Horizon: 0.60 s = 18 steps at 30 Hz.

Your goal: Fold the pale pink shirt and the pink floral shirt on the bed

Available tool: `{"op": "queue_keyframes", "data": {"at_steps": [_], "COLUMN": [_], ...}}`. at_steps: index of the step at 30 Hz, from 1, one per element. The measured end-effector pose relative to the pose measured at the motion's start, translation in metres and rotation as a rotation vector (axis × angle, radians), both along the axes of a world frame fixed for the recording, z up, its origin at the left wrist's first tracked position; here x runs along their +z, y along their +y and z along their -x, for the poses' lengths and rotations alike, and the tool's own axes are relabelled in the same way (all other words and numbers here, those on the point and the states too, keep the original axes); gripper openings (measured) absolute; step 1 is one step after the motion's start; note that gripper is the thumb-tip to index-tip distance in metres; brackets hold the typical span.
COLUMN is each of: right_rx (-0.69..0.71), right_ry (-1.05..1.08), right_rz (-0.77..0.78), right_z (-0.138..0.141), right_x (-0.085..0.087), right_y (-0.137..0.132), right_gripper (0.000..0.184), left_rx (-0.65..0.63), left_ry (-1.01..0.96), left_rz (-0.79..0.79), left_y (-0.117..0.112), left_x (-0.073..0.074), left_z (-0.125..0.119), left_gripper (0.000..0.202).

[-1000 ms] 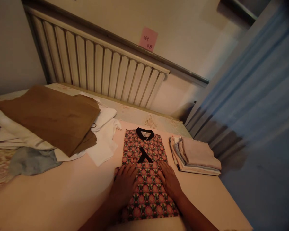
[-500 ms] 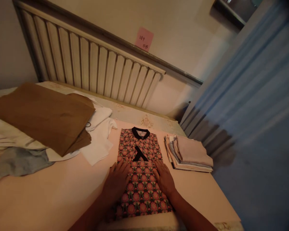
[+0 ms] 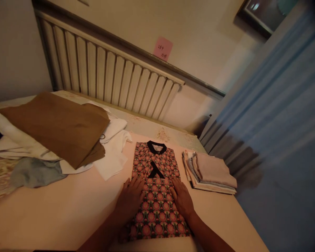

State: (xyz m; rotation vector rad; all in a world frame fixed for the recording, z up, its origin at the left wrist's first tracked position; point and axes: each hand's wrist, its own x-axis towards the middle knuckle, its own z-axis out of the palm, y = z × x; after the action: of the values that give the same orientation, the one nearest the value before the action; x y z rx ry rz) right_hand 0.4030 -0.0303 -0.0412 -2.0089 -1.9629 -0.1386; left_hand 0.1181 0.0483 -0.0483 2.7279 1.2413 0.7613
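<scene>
A: Where's the garment?

B: Black-and-coral flower-print cloth garment (image 3: 157,206), flat on the pale-pink-covered desk (image 3: 68,213), between the two hands.

A: Long axis?

B: Runs away from the person, slight slant. Black band collar (image 3: 157,148) at the far end, near edge down between the forearms. A crosswise edge sits about level with the fingertips; black fabric strips (image 3: 156,170) just beyond it, meeting at an angle.

A: Hands?

B: Left hand (image 3: 130,196) over its left edge, right hand (image 3: 182,197) over its right edge. Both palm down, fingers stretched out, clamped on nothing (how hard they press, can't tell).

A: Which is nearer?

B: Neither, both touch it. It lies rightward from the left hand, leftward from the right.

A: Around it?

B: Neat stack of folded pink, grey and white cloth (image 3: 215,171) near the right hand; loose heap of brown, white and grey-blue clothes (image 3: 55,126) off left, farther away.
</scene>
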Motion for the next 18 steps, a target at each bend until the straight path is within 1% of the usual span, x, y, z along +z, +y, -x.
{"op": "queue_keyframes", "data": {"at_steps": [9, 18], "right_rx": [-0.003, -0.008], "right_ry": [-0.015, 0.011], "right_rz": [-0.001, -0.004], "right_z": [-0.0010, -0.0010], "right_x": [-0.0029, -0.0034], "right_y": [0.0006, 0.0003], "right_gripper": [0.047, 0.048], "left_rx": [0.002, -0.006], "left_ry": [0.007, -0.016], "left_rz": [0.001, -0.025], "left_y": [0.0030, 0.0028], "left_x": [-0.0063, -0.0091], "left_z": [0.0001, 0.0006], "left_gripper": [0.043, 0.041]}}
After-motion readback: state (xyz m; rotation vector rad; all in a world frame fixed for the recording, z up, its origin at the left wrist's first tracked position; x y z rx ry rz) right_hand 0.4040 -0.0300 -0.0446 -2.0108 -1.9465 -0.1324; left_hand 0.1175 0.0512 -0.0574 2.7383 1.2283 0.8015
